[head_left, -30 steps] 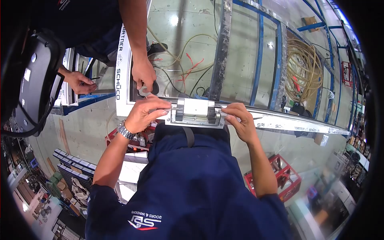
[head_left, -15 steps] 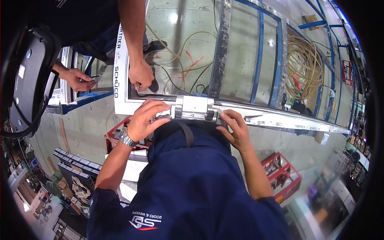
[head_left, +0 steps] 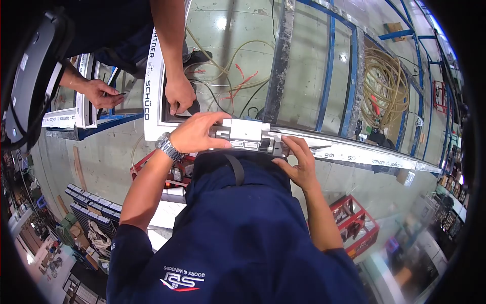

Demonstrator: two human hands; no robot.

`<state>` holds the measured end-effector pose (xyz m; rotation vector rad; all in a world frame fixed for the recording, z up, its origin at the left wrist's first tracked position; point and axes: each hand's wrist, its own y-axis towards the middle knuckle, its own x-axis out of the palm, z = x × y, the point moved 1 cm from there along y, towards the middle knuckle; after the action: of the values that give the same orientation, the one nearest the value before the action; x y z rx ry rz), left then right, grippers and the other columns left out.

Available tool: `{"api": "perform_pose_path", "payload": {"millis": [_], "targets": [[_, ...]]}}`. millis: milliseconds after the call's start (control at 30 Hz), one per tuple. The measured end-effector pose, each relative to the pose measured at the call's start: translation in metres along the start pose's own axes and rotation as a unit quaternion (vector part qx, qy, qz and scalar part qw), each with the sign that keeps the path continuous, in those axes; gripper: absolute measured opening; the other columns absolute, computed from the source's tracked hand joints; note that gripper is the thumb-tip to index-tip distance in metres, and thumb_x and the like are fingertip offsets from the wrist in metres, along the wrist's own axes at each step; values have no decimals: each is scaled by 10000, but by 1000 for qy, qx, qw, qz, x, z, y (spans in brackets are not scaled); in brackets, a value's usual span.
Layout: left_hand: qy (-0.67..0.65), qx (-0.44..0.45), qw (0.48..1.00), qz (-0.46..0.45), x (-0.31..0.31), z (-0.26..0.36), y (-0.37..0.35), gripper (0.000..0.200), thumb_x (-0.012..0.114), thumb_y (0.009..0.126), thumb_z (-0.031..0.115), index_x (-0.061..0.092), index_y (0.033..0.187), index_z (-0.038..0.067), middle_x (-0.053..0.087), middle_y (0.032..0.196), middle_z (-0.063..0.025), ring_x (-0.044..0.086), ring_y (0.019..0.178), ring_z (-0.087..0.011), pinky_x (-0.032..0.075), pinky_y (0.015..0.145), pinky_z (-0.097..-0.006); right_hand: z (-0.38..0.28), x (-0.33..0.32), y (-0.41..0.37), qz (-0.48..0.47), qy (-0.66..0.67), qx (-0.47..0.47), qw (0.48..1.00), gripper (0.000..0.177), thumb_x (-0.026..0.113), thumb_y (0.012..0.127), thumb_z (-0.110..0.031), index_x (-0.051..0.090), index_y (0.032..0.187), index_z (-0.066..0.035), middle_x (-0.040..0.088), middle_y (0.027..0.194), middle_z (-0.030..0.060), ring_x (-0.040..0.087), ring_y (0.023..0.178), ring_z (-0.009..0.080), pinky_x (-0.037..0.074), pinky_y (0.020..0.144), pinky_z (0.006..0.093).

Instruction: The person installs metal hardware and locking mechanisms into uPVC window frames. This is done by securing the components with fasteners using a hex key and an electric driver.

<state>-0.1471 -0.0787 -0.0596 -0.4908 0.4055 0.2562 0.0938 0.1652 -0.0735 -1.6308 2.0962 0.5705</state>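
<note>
A silver metal block with a wide square plate and darker side parts sits across the near rail of the white-taped frame. Its exact kind I cannot make out. My left hand, with a metal watch at the wrist, grips the block's left end, thumb along the near side and fingers over the top. At the right end, my right hand has its fingers and thumb curled about a small cylindrical part. The rail lies right against my waist.
Across the frame's left corner, a co-worker's hand reaches down; their other hand holds a small dark item. Blue metal racks, a coiled hose and loose cords lie beyond. Red tool carriers stand below the rail.
My left hand has shifted right and up, from the block's left end part onto the block's side and top. My right hand stays nearly in place. The co-worker's hands have moved slightly.
</note>
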Motion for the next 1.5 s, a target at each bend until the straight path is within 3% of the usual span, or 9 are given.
{"api": "perform_pose_path", "payload": {"millis": [267,567,733,867,1033,1100,1167,1300,1500], "targets": [[-44,-14,998,-36,3,-4,3,808,868,790,417,539,1440,66,665,1285,-207,671,1152,-369,527,975,-430,-2,-5,16,-55,13,52,997,573,896,777,-190,691,1297,-65,689,1164,125,662,1036,293,540,859,380],[-21,6,999,38,14,-11,-13,884,858,793,475,496,1520,124,633,1327,-199,619,1220,-387,482,1054,-443,-4,-12,16,-108,-14,61,992,592,890,785,-217,672,1318,-79,687,1201,130,649,1089,315,530,913,408],[-9,9,1000,18,12,-11,-10,888,865,780,482,504,1503,114,642,1287,-195,611,1207,-396,485,1032,-450,-8,-10,27,-118,-97,-14,988,651,883,757,-202,635,1348,-89,682,1212,134,629,1143,349,506,973,446],[103,105,975,166,15,-6,-33,872,906,726,409,550,1449,77,639,1282,-177,607,1157,-391,495,1004,-442,-6,-14,29,-148,-122,-30,981,645,870,753,-179,626,1343,-83,677,1229,142,627,1154,353,504,992,449],[162,75,960,214,23,-5,-56,526,874,763,328,692,1176,59,602,847,-68,605,857,-291,505,835,-413,-4,-8,20,-126,-97,-7,987,613,854,792,-167,622,1352,-75,680,1246,149,654,1036,315,542,876,406],[171,105,956,216,20,-10,-56,529,874,763,325,690,1185,63,593,840,-68,594,840,-289,505,808,-405,-2,-4,19,-107,-83,-4,991,591,854,796,-161,631,1335,-71,676,1218,160,653,933,286,549,788,377],[167,109,959,203,18,-13,-54,526,870,768,329,689,1187,67,580,835,-72,581,828,-288,499,791,-404,-1,-6,21,-122,-81,16,989,597,854,788,-169,627,1332,-76,671,1208,180,647,1062,355,535,902,435],[145,43,970,190,23,-3,-57,508,852,781,359,692,1174,80,585,871,-64,595,903,-293,502,864,-411,0,-14,26,-155,-95,2,983,605,858,776,-183,627,1327,-87,666,1128,168,623,1083,382,499,963,469],[147,98,965,195,10,9,-39,765,887,735,424,620,1349,53,643,1231,-104,581,1139,-312,453,1007,-432,-1,-12,21,-133,-82,-6,988,631,859,782,-210,619,1355,-97,665,1194,152,603,1121,382,487,995,469]]}}
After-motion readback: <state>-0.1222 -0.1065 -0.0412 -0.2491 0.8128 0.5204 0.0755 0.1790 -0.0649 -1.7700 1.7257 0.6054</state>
